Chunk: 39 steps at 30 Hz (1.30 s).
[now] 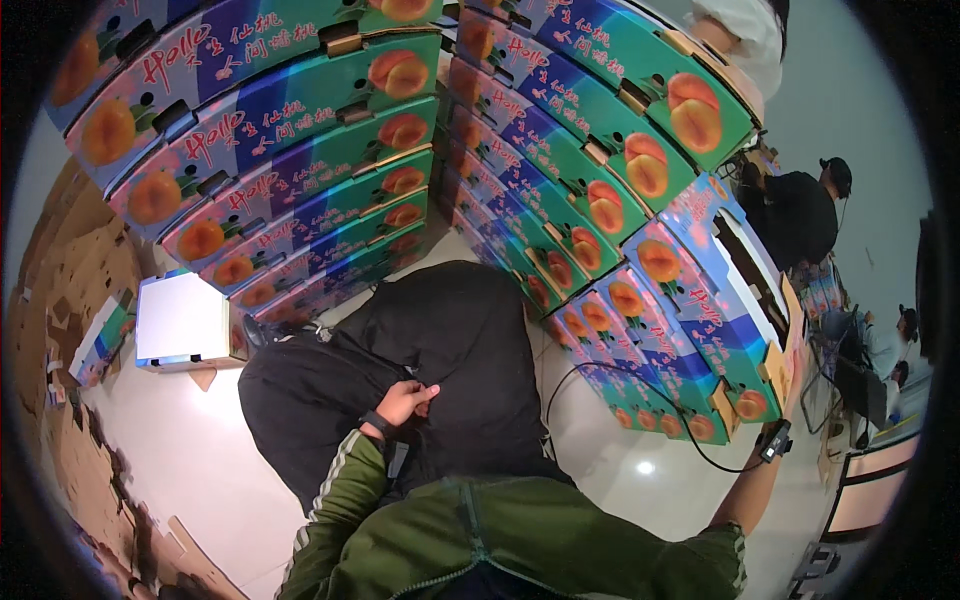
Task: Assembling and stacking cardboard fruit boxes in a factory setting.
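Down in the lap, the left hand (405, 402) rests over the black trousers (465, 330), fingers curled in and thumb against them; whether it pinches anything, I cannot tell; out to the right, the right hand (793, 384) is at the far side of the top fruit box (715, 340) on the low stack, largely hidden, so its grip cannot be told; a black cable (740, 470) loops from the wrist device (775, 441); ahead stand two taller box stacks, left (300, 140) and right (580, 150); a white-topped box (182, 316) sits on the floor.
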Available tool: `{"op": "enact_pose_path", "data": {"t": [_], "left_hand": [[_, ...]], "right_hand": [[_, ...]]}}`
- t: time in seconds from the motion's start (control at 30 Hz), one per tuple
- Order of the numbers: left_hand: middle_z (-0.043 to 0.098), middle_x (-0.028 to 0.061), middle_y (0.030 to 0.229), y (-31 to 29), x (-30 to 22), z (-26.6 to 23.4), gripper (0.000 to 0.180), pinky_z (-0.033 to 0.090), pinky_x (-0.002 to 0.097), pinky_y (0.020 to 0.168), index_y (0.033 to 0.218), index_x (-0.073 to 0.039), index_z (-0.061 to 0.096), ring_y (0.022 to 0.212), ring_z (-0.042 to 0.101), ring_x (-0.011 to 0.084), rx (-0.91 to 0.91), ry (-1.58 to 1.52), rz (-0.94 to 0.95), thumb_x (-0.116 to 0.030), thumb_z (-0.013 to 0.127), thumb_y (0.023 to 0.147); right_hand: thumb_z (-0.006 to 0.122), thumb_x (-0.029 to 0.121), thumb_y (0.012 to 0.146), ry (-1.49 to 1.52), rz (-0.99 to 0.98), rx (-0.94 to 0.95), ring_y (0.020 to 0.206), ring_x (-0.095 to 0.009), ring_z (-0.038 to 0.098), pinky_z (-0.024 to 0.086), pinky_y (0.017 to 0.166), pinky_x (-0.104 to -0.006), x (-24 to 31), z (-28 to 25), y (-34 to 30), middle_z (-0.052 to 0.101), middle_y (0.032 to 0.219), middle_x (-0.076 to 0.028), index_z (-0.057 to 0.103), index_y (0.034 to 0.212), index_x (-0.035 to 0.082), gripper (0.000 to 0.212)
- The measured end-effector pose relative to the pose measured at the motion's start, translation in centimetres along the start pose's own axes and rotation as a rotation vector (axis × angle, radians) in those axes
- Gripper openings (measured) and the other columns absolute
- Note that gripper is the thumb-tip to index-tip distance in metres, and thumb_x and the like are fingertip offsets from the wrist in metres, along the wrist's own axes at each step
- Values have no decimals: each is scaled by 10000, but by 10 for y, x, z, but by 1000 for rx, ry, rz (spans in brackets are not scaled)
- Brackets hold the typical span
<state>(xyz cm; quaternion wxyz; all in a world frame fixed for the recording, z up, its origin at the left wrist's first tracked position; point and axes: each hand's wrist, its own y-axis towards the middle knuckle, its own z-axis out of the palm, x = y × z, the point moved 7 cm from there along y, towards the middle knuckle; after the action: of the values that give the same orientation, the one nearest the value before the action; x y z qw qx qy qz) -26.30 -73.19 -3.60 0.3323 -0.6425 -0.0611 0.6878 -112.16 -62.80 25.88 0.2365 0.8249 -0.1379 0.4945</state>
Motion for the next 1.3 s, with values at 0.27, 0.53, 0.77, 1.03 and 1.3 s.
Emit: {"op": "enact_pose_path", "data": {"t": [0.27,0.53,0.77,1.03,1.3], "left_hand": [[605,61,678,0,-3,0,453,483,343,658,754,-26,612,642,595,169,-3,8,12,-425,657,965],[634,39,680,1,5,-1,423,477,262,618,777,-15,633,621,607,121,-19,-13,14,-403,717,926],[628,36,671,1,11,-3,412,466,263,615,755,-33,622,622,599,116,-21,-27,-9,-395,716,929],[606,59,697,5,8,-3,409,489,357,683,786,-34,617,663,594,167,33,9,-2,-400,673,961],[634,36,712,0,6,2,384,479,265,663,825,-6,644,658,600,124,6,-43,-3,-366,700,944]], "right_hand": [[440,292,1061,280,-77,202,1247,-165,535,448,1028,-324,28,69,-25,493,1432,-70,431,1486,83,473],[411,319,1065,484,59,165,1328,-178,448,382,1089,-341,14,56,-12,428,1496,-79,398,1503,95,491],[374,319,1071,874,118,71,1421,-192,344,297,1164,-354,8,25,-1,353,1560,-83,347,1537,109,512],[380,308,1065,574,34,-2,1467,-205,294,257,1202,-361,13,21,-7,320,1589,-90,332,1546,106,524],[434,286,1048,79,-38,-125,1453,-215,315,272,1192,-361,34,37,-17,339,1573,-100,360,1526,83,525]]}}
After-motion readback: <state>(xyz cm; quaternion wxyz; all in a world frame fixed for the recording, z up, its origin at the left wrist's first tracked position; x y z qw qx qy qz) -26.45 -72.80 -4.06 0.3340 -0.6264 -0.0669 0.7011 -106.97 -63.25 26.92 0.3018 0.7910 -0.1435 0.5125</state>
